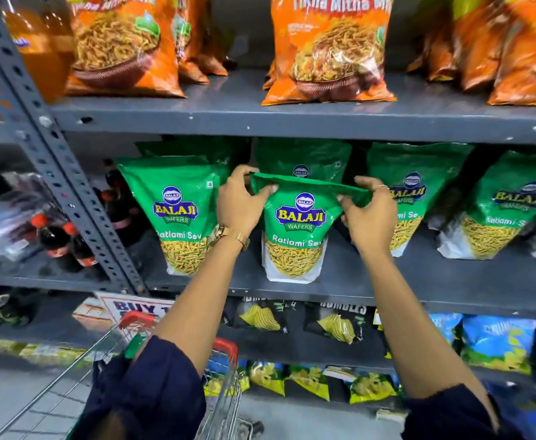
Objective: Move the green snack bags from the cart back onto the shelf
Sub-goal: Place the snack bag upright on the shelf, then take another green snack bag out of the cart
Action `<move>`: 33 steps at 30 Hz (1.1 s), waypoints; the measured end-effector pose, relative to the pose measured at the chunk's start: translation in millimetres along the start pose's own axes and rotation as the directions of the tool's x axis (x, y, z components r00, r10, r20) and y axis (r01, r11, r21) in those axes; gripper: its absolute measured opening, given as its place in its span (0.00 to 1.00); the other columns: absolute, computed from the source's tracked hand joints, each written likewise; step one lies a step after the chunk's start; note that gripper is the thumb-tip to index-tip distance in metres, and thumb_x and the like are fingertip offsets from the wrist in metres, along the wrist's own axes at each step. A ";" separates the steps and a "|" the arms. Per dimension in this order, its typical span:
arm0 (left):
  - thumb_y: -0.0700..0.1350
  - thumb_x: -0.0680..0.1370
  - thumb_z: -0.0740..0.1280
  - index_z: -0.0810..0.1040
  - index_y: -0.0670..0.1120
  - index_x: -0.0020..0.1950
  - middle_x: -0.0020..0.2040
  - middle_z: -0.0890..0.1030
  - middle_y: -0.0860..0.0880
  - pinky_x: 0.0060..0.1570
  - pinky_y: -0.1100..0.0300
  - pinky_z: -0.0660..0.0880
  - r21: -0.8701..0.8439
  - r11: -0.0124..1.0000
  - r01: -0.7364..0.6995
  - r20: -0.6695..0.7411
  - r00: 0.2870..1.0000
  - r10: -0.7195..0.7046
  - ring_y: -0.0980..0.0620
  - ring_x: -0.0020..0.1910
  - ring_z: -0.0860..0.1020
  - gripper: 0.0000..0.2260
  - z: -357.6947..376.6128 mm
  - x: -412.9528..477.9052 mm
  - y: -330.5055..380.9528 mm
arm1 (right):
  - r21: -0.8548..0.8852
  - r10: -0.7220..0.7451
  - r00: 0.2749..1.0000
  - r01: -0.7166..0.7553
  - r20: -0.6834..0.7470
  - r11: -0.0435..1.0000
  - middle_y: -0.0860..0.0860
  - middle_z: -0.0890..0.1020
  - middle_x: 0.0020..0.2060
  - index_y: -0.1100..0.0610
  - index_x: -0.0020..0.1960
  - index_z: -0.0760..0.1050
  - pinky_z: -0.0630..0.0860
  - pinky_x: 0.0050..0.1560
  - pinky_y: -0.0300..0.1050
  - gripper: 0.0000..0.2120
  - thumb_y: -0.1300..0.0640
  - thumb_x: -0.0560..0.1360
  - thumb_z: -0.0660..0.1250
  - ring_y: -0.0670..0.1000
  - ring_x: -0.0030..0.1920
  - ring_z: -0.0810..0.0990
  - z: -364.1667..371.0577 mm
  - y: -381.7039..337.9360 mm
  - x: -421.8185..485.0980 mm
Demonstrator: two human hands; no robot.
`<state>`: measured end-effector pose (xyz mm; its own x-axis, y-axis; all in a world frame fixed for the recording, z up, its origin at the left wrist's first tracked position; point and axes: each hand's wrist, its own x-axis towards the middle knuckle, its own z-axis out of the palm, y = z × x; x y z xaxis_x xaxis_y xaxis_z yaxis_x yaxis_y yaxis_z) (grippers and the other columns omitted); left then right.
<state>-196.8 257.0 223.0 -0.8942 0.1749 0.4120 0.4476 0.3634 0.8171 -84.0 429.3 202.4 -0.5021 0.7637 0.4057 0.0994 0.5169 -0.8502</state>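
A green Ratlami Sev snack bag (pixel 295 236) stands upright near the front edge of the grey middle shelf (pixel 387 287). My left hand (pixel 239 201) pinches its top left corner and my right hand (pixel 369 217) pinches its top right corner. Other green bags stand on the same shelf: one to the left (pixel 177 214), one behind (pixel 304 157), two to the right (pixel 419 182) (pixel 501 211). The wire cart (pixel 108 354) with red handles sits below my left arm; a strip of green shows inside it by my left sleeve.
Orange snack bags (pixel 330 49) fill the shelf above. Dark drink bottles (pixel 60 239) stand in the bay to the left, past a perforated grey upright (pixel 54 173). Black, yellow and blue snack bags (pixel 495 341) line the lower shelves.
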 end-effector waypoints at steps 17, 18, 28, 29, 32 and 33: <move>0.47 0.78 0.64 0.77 0.41 0.56 0.52 0.81 0.45 0.54 0.49 0.75 0.220 0.974 0.048 -0.350 0.936 0.033 0.47 0.52 0.78 0.12 -92.3 -162.4 -128.4 | 0.265 -0.498 0.649 0.428 0.575 0.864 0.48 0.76 0.50 0.55 0.60 0.75 0.74 0.39 0.45 0.13 0.59 0.75 0.67 0.41 0.30 0.68 105.1 -16.2 -183.7; 0.48 0.77 0.63 0.77 0.41 0.57 0.52 0.81 0.43 0.54 0.49 0.73 0.280 0.952 0.125 -0.371 0.928 -0.013 0.45 0.52 0.77 0.14 -102.9 -177.2 -142.3 | 0.235 -0.457 0.573 0.420 0.680 0.877 0.47 0.77 0.46 0.53 0.59 0.76 0.75 0.40 0.47 0.13 0.59 0.75 0.67 0.44 0.30 0.69 118.6 -12.4 -197.1; 0.59 0.65 0.75 0.63 0.45 0.75 0.72 0.68 0.39 0.73 0.39 0.58 0.256 0.334 0.907 -0.635 0.418 -0.649 0.40 0.73 0.65 0.44 -183.7 -345.0 -221.8 | 0.207 -0.021 -0.325 0.549 0.946 0.809 0.57 0.80 0.61 0.56 0.69 0.70 0.76 0.62 0.52 0.26 0.56 0.73 0.71 0.58 0.62 0.78 208.5 10.1 -342.7; 0.59 0.65 0.76 0.61 0.45 0.75 0.73 0.67 0.39 0.73 0.39 0.56 0.259 0.244 0.935 -0.589 0.353 -0.727 0.40 0.73 0.65 0.45 -189.9 -357.5 -228.2 | 0.238 -0.018 -0.349 0.599 0.937 0.764 0.55 0.79 0.63 0.54 0.70 0.69 0.76 0.62 0.54 0.28 0.52 0.72 0.71 0.57 0.64 0.77 212.5 9.0 -353.9; 0.54 0.66 0.78 0.67 0.44 0.69 0.66 0.75 0.41 0.65 0.44 0.71 0.236 0.172 0.956 -0.389 0.255 -0.885 0.41 0.64 0.75 0.36 -208.7 -374.8 -242.6 | 0.215 0.015 -0.306 0.701 0.952 0.680 0.55 0.80 0.61 0.55 0.68 0.69 0.77 0.58 0.53 0.26 0.52 0.72 0.70 0.58 0.62 0.78 225.3 1.6 -377.1; 0.51 0.68 0.77 0.72 0.43 0.64 0.61 0.79 0.42 0.58 0.47 0.76 0.236 0.186 0.954 -0.338 0.260 -0.905 0.41 0.59 0.78 0.28 -212.8 -376.2 -244.5 | 0.196 0.027 -0.284 0.724 0.958 0.661 0.56 0.80 0.60 0.56 0.67 0.70 0.78 0.57 0.53 0.25 0.53 0.73 0.70 0.58 0.61 0.79 230.4 1.1 -382.9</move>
<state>31.5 -92.4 -46.0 -0.6353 -0.5921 -0.4958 -0.7711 0.4507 0.4498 -89.5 48.3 -31.1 -0.6782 -0.5736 -0.4593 -0.4666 0.8190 -0.3339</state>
